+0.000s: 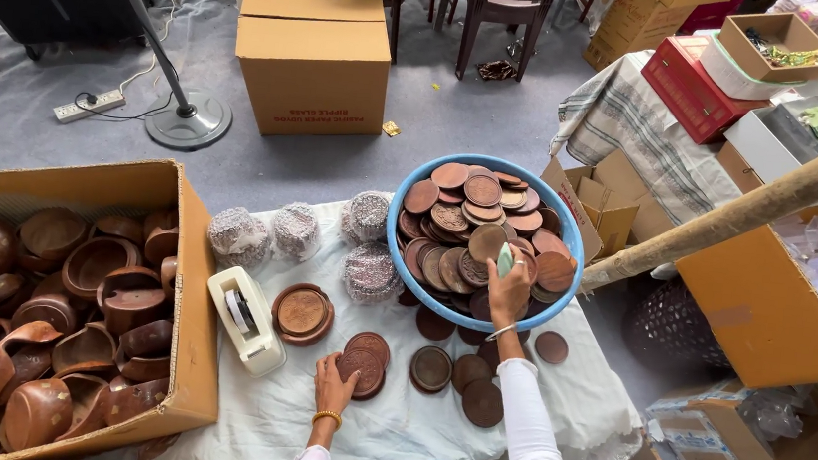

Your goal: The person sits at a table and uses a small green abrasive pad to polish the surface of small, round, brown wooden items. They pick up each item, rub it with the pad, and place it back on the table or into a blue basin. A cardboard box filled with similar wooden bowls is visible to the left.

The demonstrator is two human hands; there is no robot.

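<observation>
My right hand reaches over the near rim of a blue plastic basin heaped with round brown carved discs, and it grips a small pale green object beside a disc. My left hand rests flat on the white cloth, its fingers touching a disc that lies on the table. Several more discs lie loose on the cloth between both hands. A stack of discs sits to the left of them.
A white tape dispenser lies left of the stack. Wrapped disc bundles stand behind it. A cardboard box of brown wooden bowls fills the left. Further boxes, a fan stand and a thick pole surround the table.
</observation>
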